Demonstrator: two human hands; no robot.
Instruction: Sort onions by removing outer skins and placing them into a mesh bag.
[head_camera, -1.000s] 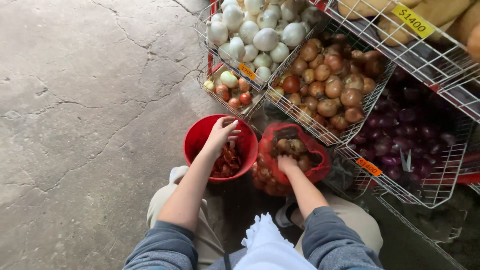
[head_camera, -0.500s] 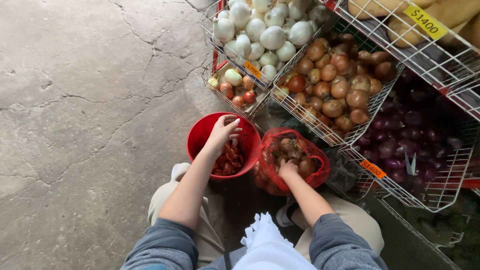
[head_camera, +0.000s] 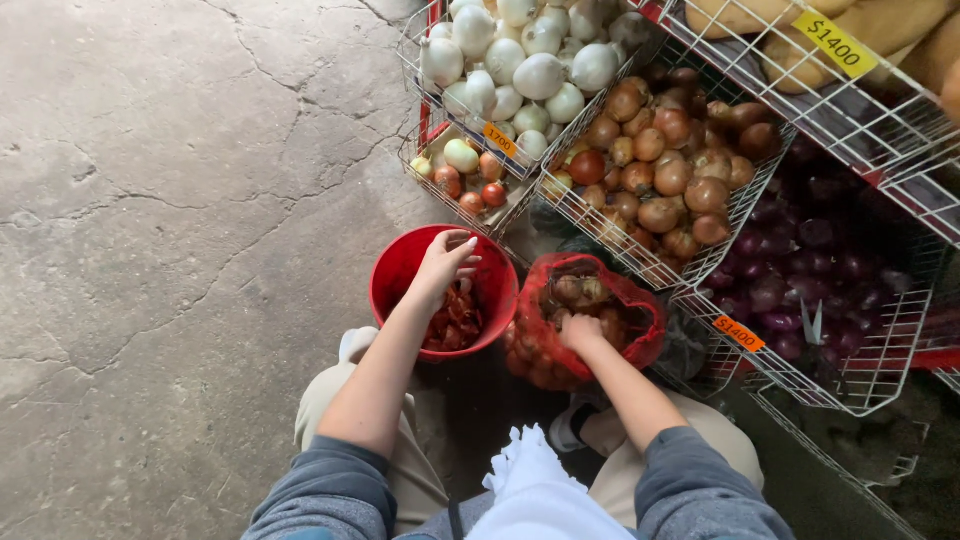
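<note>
left hand (head_camera: 447, 262), fingers loosely curled and holding nothing visible, hangs over red bucket (head_camera: 400, 275) of onion skins (head_camera: 455, 320); right hand (head_camera: 580, 330) reaches into red mesh sack (head_camera: 640, 325), grip hidden.

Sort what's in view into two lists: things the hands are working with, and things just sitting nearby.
In hand:
left hand over the red bucket of onion skins
right hand inside the red mesh bag of brown onions

Just nearby:
white onions
basket of brown onions
purple onions
small mixed basket

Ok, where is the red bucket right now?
In the head view, the red bucket sits on the concrete floor, under the left hand, just left of the red mesh bag.
</note>
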